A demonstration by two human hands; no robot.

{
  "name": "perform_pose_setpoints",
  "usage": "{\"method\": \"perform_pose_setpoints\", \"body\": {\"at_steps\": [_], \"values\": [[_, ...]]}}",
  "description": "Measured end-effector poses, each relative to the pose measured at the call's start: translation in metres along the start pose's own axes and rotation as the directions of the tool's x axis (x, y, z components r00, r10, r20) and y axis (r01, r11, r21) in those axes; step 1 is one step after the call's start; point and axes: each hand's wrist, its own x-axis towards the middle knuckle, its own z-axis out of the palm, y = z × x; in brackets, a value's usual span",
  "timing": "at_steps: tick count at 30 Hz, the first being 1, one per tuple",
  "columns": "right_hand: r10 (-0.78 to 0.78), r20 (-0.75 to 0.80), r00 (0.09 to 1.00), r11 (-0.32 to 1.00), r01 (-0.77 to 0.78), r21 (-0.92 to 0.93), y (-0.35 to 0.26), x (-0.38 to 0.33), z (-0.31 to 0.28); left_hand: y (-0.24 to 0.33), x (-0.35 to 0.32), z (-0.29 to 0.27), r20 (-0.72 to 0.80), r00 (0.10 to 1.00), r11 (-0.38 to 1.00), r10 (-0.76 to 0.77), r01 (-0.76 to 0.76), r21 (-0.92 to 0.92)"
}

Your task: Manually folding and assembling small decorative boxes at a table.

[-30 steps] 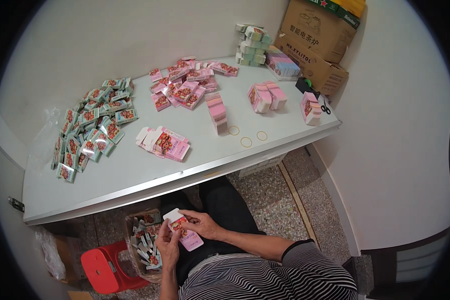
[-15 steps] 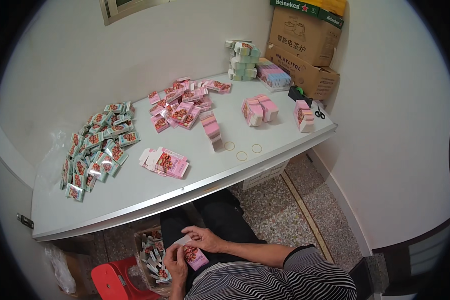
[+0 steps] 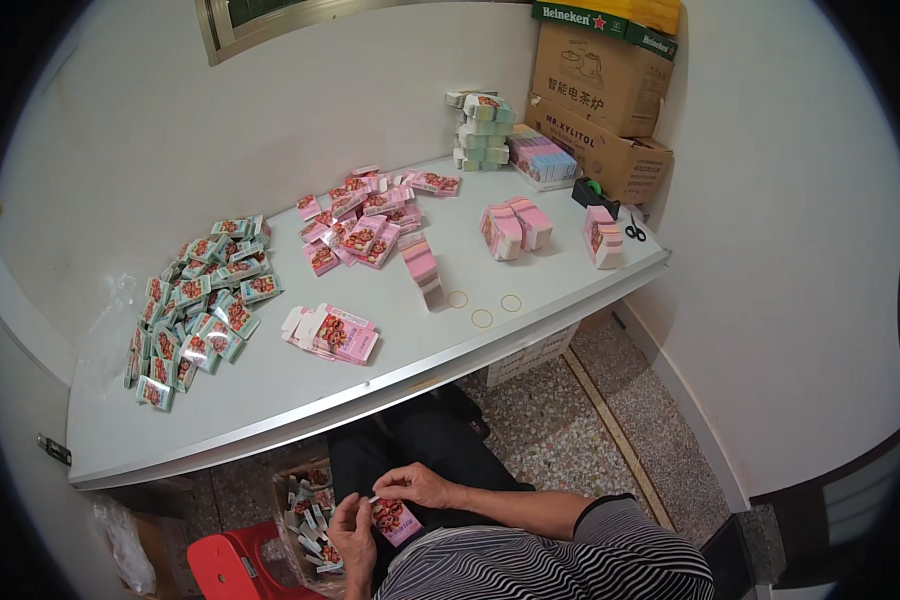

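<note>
Over my lap, my left hand (image 3: 350, 532) and my right hand (image 3: 412, 486) both hold one small pink flat carton (image 3: 394, 519) printed with red fruit. The right fingers pinch its upper white flap; the left hand grips its left side. On the white table (image 3: 270, 390) lies a short stack of the same flat pink cartons (image 3: 332, 332), near the front edge. A heap of teal folded boxes (image 3: 198, 303) covers the table's left part, and a heap of pink folded boxes (image 3: 368, 220) lies in the middle at the back.
A cardboard box (image 3: 308, 517) with several cartons stands on the floor by a red stool (image 3: 232, 567). Pink stacks (image 3: 515, 226), (image 3: 603, 236), scissors (image 3: 635, 232) and brown shipping boxes (image 3: 600, 90) occupy the table's right end. Three rubber bands (image 3: 482, 318) lie near the front edge.
The view has tilted up a little, so the hands sit lower in the picture. Both hands keep working the pink carton over the lap; the table's piles are unchanged.
</note>
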Motion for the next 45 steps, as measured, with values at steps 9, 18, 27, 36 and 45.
{"method": "perform_pose_setpoints", "body": {"at_steps": [9,18,27,36,45], "values": [[-0.01,0.033,0.999,0.996,0.013,-0.093,-0.002,-0.001,-0.004,-0.004,0.006,-0.007,0.073,0.99,0.992,-0.122,0.121,0.019],[0.01,0.07,0.997,0.99,0.0,-0.139,0.0,0.002,-0.008,0.0,0.011,-0.015,0.15,0.974,0.986,-0.167,0.162,0.048],[-0.048,0.084,0.995,0.987,0.06,-0.149,0.005,-0.003,-0.011,0.008,0.008,-0.015,0.234,0.963,0.975,-0.132,0.083,0.208],[-0.097,0.19,0.977,0.963,0.14,-0.229,-0.007,-0.005,-0.01,0.004,0.001,-0.013,0.203,0.973,0.989,-0.113,0.09,0.117],[0.103,0.331,0.938,0.816,0.111,-0.567,-0.101,0.068,-0.033,0.02,0.042,0.005,-0.008,1.0,0.998,-0.003,0.003,-0.066]]}}
